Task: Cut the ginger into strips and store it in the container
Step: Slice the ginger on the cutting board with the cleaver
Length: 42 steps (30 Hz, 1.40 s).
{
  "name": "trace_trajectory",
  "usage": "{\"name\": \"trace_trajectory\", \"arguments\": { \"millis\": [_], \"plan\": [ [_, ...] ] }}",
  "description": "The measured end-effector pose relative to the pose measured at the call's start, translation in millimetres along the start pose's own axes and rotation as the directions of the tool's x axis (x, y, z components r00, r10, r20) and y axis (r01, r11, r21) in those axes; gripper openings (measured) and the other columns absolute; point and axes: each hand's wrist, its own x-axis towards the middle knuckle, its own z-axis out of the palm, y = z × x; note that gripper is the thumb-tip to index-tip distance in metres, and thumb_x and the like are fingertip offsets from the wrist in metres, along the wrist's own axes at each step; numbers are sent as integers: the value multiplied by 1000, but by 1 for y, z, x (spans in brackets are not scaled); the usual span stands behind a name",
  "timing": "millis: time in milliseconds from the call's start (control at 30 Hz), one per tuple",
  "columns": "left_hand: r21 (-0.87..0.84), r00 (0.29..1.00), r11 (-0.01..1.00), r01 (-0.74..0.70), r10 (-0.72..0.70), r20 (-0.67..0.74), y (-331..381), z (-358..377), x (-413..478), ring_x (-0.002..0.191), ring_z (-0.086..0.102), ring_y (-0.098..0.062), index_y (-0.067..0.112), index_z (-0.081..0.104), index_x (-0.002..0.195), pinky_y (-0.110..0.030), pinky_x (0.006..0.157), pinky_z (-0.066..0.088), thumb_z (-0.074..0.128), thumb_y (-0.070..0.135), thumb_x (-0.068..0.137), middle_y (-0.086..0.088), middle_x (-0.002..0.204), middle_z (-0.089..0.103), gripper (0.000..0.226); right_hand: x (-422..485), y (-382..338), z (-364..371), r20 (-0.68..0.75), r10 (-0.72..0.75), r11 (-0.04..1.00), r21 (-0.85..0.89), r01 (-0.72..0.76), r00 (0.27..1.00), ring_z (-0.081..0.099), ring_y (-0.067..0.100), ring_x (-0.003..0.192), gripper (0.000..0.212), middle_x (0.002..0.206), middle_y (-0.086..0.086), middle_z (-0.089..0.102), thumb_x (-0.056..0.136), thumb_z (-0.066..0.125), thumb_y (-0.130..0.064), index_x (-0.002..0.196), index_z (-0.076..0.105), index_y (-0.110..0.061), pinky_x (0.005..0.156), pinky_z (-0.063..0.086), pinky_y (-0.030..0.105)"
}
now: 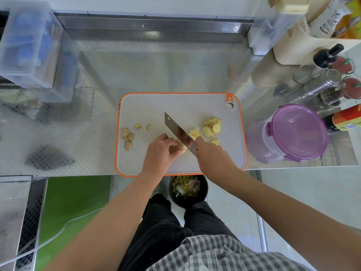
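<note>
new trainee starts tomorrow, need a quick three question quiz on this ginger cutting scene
1. True or false: the container stands on the cutting board.
2. Which hand holds the knife?
3. The left hand grips: A) the knife, B) the ginger, C) a spoon.

Key: 1 false, it stands beside the board on the counter; 2 the right hand; 3 B.

The ginger piece (181, 149) largely beneath left fingers (172, 142) and knife (178, 132)
</note>
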Motion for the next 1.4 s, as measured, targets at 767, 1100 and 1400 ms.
{"name": "trace_trajectory", "arguments": {
  "millis": [767,1100,1400],
  "plan": [
    [-61,1000,998,-25,25,-10,0,2,-1,66,50,-13,5,73,82,-24,62,40,85,14,68,-3,78,60,20,31,-7,27,28,-10,1000,11,10,1000,58,32,73,17,81,3,45,94,40,0,96,32,-14,56,33,34],
    [-9,999,999,-34,34,-34,-4,5,-1,63,57,-22,4,65,79,-24,60,38,87,16,63,-5,78,65,30,8,-2,-7,-35,-56,996,74,58,998,43,27,67,8,66,-2,35,100,37,-14,95,31,-15,57,36,36],
    [-27,999,999,-36,35,-31,-7,6,0,63,58,-22,3,67,78,-27,59,40,86,18,65,-5,78,65,27,1,-1,-2,-20,6,1000,12,-6,1000,33,14,54,17,65,-4,34,96,40,-4,95,28,-17,52,29,31]
  ]
}}
